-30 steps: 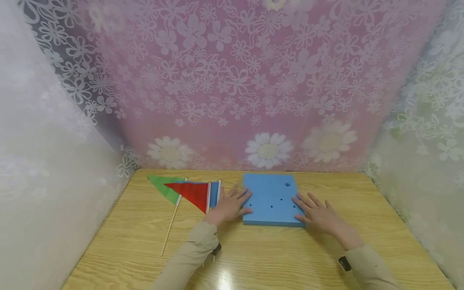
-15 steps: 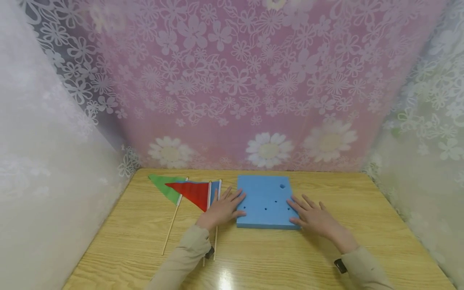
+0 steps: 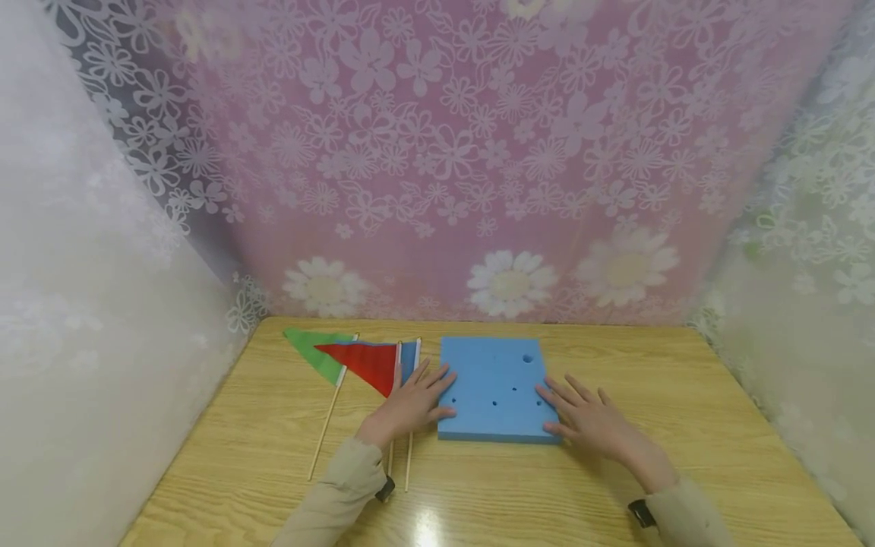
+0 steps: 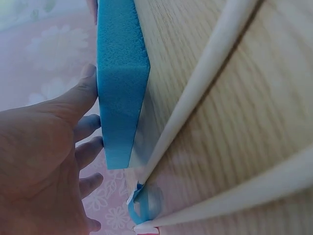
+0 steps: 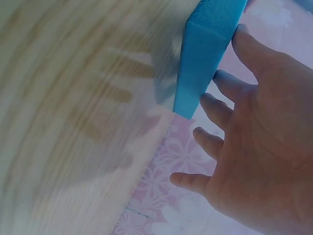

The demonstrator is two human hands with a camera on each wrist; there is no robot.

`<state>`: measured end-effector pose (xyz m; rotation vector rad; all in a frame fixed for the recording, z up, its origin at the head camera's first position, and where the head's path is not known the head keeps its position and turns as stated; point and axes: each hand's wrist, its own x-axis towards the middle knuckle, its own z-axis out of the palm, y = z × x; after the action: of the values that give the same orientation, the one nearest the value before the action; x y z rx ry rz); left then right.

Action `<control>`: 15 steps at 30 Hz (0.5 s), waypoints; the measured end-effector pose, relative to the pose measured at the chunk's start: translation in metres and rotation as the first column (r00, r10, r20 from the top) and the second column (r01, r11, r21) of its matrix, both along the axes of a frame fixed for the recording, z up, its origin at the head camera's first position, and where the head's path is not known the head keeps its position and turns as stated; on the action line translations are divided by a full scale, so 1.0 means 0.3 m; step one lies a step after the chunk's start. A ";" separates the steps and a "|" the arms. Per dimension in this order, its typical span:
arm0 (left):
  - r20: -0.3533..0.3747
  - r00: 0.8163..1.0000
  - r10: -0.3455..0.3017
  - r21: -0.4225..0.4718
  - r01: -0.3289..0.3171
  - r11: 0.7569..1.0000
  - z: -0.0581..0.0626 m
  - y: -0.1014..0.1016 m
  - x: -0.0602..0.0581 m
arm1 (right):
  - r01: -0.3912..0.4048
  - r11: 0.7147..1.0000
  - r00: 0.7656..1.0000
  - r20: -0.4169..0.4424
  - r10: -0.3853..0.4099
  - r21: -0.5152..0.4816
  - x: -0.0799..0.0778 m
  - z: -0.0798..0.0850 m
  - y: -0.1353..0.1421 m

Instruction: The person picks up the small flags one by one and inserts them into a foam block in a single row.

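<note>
A blue foam block with several small holes in its top lies flat on the wooden table. On its left edge rest the fingertips of my left hand, fingers spread and fairly straight. My right hand touches the opposite edge the same way. Up close in the left wrist view, thumb and first fingers meet the upper edge of the foam block, while the other fingers stay off it. In the right wrist view, the thumb and nearest fingers lie along the block's edge.
Left of the block lie three pennant flags on thin sticks: a green flag, a red flag and a blue flag partly under the red one. My left hand and forearm pass over two sticks. A floral cloth hangs behind the table.
The foam block has slid left and toward me, with both hands moving along on its edges. The flags stay in place, and more of two sticks now shows beside my left wrist.
</note>
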<state>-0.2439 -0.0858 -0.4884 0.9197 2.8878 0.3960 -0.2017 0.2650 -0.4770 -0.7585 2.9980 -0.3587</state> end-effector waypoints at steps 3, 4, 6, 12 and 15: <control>-0.011 1.000 -0.010 0.005 0.010 1.000 0.006 -0.008 0.013 | -0.015 1.000 1.000 -0.025 0.015 -0.025 0.009 -0.004 -0.002; -0.016 1.000 -0.013 0.003 0.013 1.000 0.007 -0.010 0.016 | -0.025 0.999 0.999 -0.046 0.024 -0.029 0.012 -0.007 -0.001; -0.025 1.000 -0.018 0.002 0.018 1.000 0.010 -0.014 0.024 | -0.043 0.998 0.996 -0.078 0.040 -0.041 0.014 -0.020 0.003; -0.016 1.000 -0.027 0.020 0.027 0.999 0.019 -0.022 0.054 | -0.050 0.997 0.997 -0.060 0.047 -0.057 0.034 -0.028 0.002; -0.012 1.000 -0.017 0.014 0.017 1.000 0.025 -0.024 0.069 | -0.040 0.998 0.999 -0.018 0.039 -0.055 0.045 -0.018 -0.003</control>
<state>-0.2232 -0.0929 -0.4808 0.9514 2.8899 0.4113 -0.1883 0.2642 -0.4825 -0.8281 2.9955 -0.4378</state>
